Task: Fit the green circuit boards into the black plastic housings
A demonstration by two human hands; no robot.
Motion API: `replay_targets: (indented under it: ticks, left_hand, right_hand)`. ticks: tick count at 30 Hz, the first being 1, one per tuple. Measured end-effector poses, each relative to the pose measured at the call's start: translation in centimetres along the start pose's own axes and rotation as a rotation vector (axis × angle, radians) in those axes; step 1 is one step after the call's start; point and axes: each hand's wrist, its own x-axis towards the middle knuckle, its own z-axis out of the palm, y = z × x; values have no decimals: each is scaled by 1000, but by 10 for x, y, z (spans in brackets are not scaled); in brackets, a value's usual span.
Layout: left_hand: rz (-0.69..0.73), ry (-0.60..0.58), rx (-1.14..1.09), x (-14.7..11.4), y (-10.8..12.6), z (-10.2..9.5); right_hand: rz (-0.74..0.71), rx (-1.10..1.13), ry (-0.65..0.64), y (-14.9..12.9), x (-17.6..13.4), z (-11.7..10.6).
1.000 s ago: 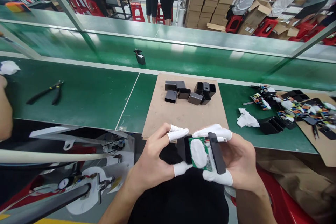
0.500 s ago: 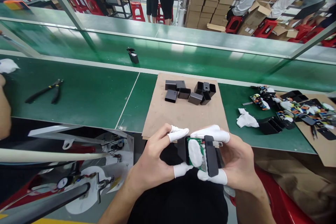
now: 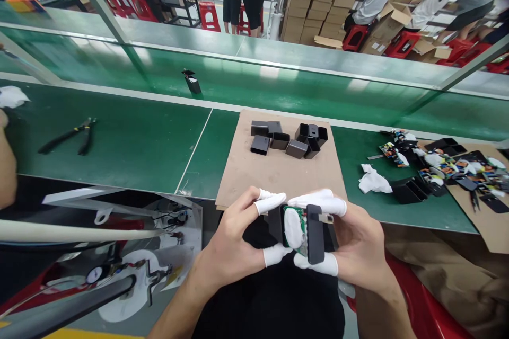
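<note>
1. A worker's left hand (image 3: 234, 238), fingertips sheathed in white covers, grips a black casing (image 3: 275, 226) between thumb and fingers.
2. The right hand (image 3: 360, 241), similarly covered, grasps a black end plate (image 3: 315, 235) joined to a green circuit board (image 3: 303, 212) bearing a white oval patch (image 3: 293, 228).
3. The board sits partly inside the casing, its plate end outside; the whole assembly is held above the worker's lap, at the near edge of a cardboard sheet (image 3: 274, 175).
4. Dark, hollow housings (image 3: 296, 149) cluster on the sheet, which lies on a green counter (image 3: 151, 137).
5. To the right, a crumpled white cloth (image 3: 374, 180) lies near a heap of circuit assemblies (image 3: 435, 164).
6. At left, black-handled pliers (image 3: 85, 140) rest spread, near another person's arm (image 3: 6, 169).
7. Beyond the counter's edge, a small black unit (image 3: 193, 84) sits on a green surface (image 3: 254, 77).
</note>
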Motion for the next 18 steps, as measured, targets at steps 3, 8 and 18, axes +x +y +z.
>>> replay_targets:
  ticks: [3, 8, 18]
  left_hand:
    - [-8, 2, -5, -1, -1, 0]
    - [-8, -5, -5, -3, -2, -1]
    - [10, 4, -10, -5, -7, -2]
  right_hand:
    - [-9, 6, -6, 1, -1, 1]
    - [-9, 20, -32, 0, 3, 1]
    - [13, 55, -34, -3, 6, -1]
